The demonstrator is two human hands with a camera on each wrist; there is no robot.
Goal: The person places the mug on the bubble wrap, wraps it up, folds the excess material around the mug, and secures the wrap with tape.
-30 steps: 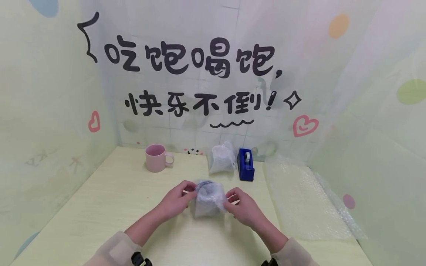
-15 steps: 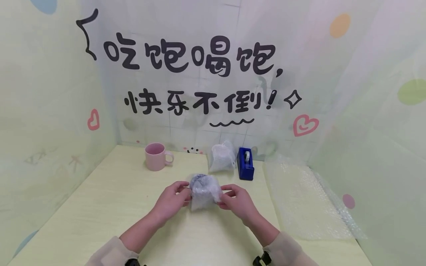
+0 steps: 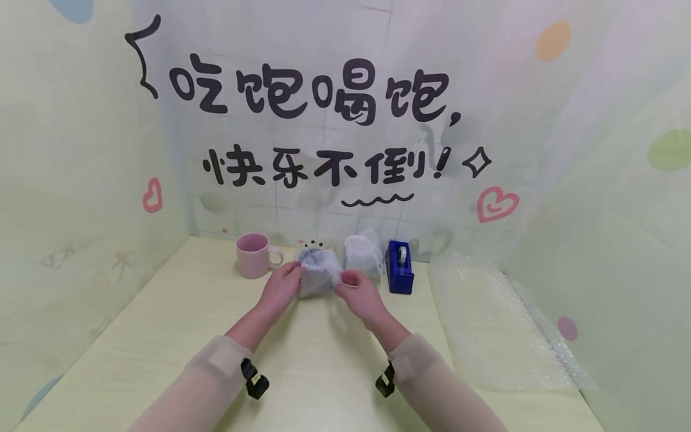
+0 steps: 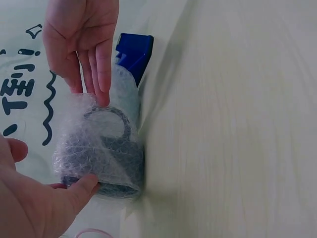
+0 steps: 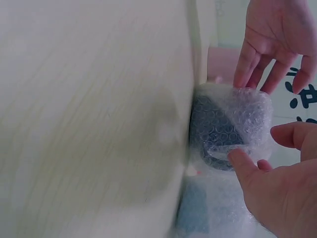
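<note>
A dark mug in bubble wrap (image 3: pixel 318 277) is at the back of the table, its handle showing through the wrap in the left wrist view. My left hand (image 3: pixel 282 289) holds its left side, thumb on the near face (image 4: pixel 89 184). On the handle side, my right hand (image 3: pixel 363 297) pinches the wrap, its thumb visible in the right wrist view (image 5: pixel 242 166). Just right of it is another bubble-wrapped object (image 3: pixel 363 255), pale in colour. Whether the dark mug's base touches the table is unclear.
A pink mug (image 3: pixel 252 257) stands at the back left. A blue tape dispenser (image 3: pixel 399 269) is right of the pale wrapped object. Bubble wrap sheets (image 3: pixel 502 330) lie flat along the table's right side. A printed curtain wall (image 3: pixel 324 132) closes off the back.
Both hands have carried the wrapped dark mug away from me, from mid-table toward the back wall and slightly left, beside the other wrapped object. The other things have stayed put.
</note>
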